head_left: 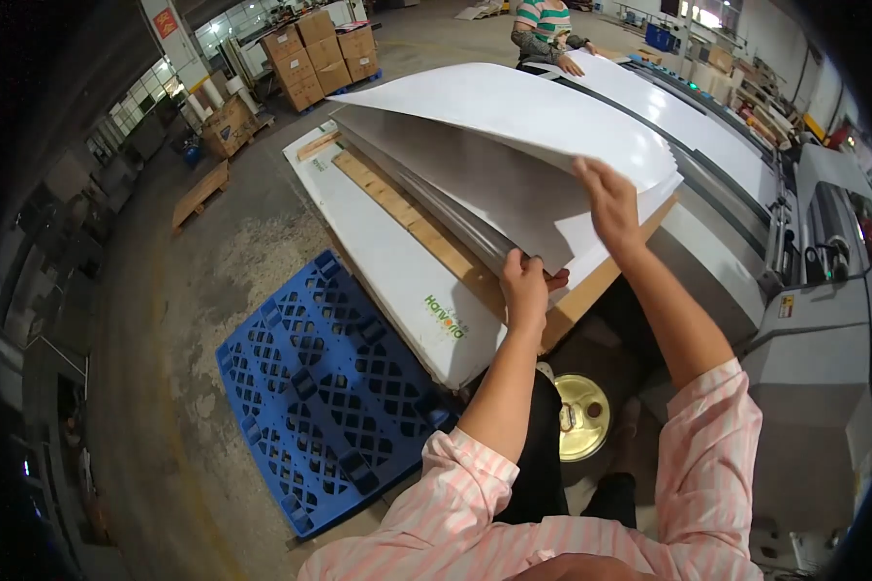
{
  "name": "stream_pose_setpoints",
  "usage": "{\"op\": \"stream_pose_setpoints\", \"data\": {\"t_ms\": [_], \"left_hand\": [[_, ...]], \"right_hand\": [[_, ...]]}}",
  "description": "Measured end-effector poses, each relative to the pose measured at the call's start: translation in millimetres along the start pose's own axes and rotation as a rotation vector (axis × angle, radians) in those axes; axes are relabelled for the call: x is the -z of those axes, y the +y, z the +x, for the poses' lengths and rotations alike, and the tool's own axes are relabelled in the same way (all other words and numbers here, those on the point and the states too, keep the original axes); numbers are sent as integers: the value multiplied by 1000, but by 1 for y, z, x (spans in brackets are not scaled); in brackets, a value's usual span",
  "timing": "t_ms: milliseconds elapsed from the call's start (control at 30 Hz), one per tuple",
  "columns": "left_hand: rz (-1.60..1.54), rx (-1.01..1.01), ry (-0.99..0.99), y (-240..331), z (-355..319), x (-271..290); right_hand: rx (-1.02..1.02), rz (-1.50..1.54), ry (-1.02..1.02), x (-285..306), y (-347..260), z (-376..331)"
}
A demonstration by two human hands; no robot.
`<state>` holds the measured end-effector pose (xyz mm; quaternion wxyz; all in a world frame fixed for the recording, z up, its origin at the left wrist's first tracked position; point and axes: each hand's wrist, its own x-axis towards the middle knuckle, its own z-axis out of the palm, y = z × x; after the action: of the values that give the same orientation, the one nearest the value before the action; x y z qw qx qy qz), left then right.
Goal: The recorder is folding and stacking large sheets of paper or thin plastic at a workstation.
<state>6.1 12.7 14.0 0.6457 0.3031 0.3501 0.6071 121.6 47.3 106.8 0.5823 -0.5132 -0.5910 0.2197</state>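
Note:
Large white sheets (523, 92) lie in a stack in front of me, their upper layers bowed up and apart from those beneath. My left hand (526, 290) is closed at the near left corner of the lower sheets (494, 237), its fingers curled on their edge. My right hand (610, 205) is raised by the near edge of the lifted sheets, fingers stretched out and palm facing left. Whether its fingertips press on the paper is hard to see. Beneath the stack are a wooden strip (402, 208) and a white wrapped board (397, 281) with green print.
A blue plastic pallet (334, 387) lies at the lower left. A yellow-lidded drum (583, 416) stands near my feet. Grey machinery (814, 339) lines the right side. Across the stack, another person (550, 34) touches a white sheet on the machine. Cardboard boxes (310, 58) stand far left.

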Motion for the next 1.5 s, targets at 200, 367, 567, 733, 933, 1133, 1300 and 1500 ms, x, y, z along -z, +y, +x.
{"op": "stream_pose_setpoints", "data": {"t_ms": [200, 367, 567, 733, 933, 1133, 1300, 1500], "left_hand": [[-43, 28, -34, 3, 2, -2], [21, -1, -14, -3, 3, 2], [-80, -73, 79, -1, 2, 4], [-143, -127, 153, 1, 4, 2], [-184, -121, 153, 6, 6, 11], [-81, -85, 91, 4, 4, 7], [-2, -82, 87, 9, 0, 10], [-40, -246, 262, 10, 1, 15]], "right_hand": [[127, -489, -360, 6, 32, -39], [206, -592, -425, 6, 31, -46], [649, -566, -330, 4, 21, -60], [-255, -90, -215, 4, 40, -18], [155, -213, -65, -2, 2, -27], [408, -773, -346, 4, 57, -56], [486, -1000, -353, 4, 61, -62], [311, -1072, -374, -10, 36, -76]]}}
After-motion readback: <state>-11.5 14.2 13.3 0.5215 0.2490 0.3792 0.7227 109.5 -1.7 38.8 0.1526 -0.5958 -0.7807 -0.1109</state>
